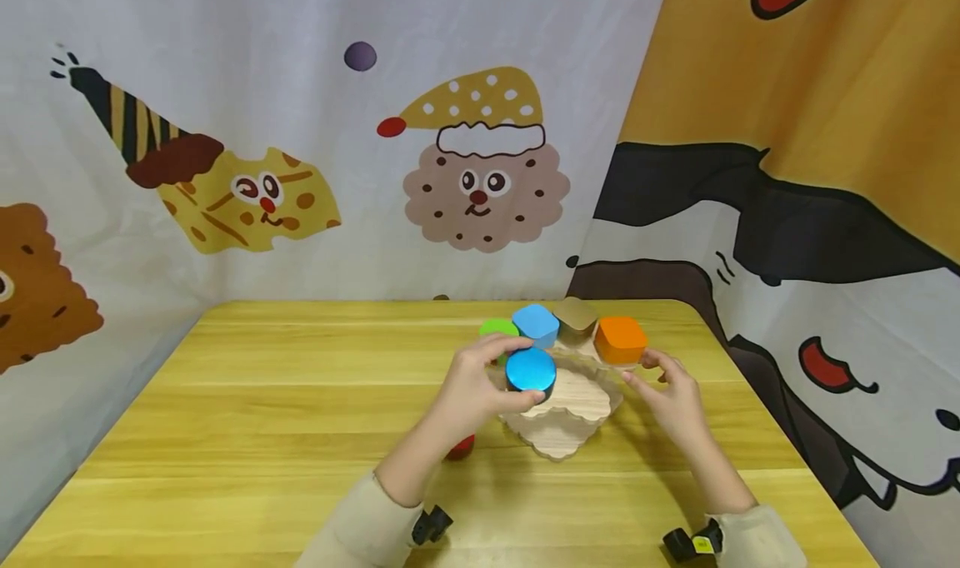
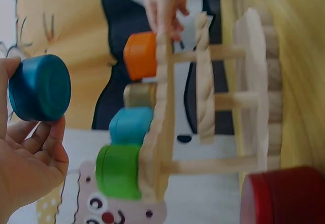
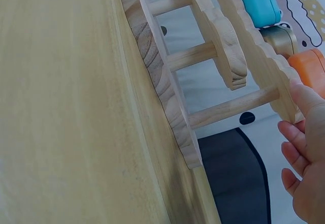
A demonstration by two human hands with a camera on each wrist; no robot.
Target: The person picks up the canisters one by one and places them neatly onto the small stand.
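Note:
My left hand [image 1: 480, 376] holds a blue round tin [image 1: 531, 370] between thumb and fingers, above the front left of a tiered wooden stand [image 1: 558, 439]. In the left wrist view the tin [image 2: 40, 88] is raised apart from the stand's top board [image 2: 163, 107]. My right hand [image 1: 671, 389] pinches the right end of that board, thumb above and fingers curled beneath, as the right wrist view shows. Along the top board sit a green tin [image 2: 119, 171], a light blue tin [image 1: 536, 325], a gold-brown tin [image 1: 576, 320] and an orange tin [image 1: 621, 340].
A red tin [image 2: 289, 198] stands on the wooden table [image 1: 285, 418] left of the stand, partly behind my left forearm in the head view. Round posts [image 3: 233, 107] join the stand's tiers. A curtain printed with cartoon figures [image 1: 480, 35] hangs behind the table.

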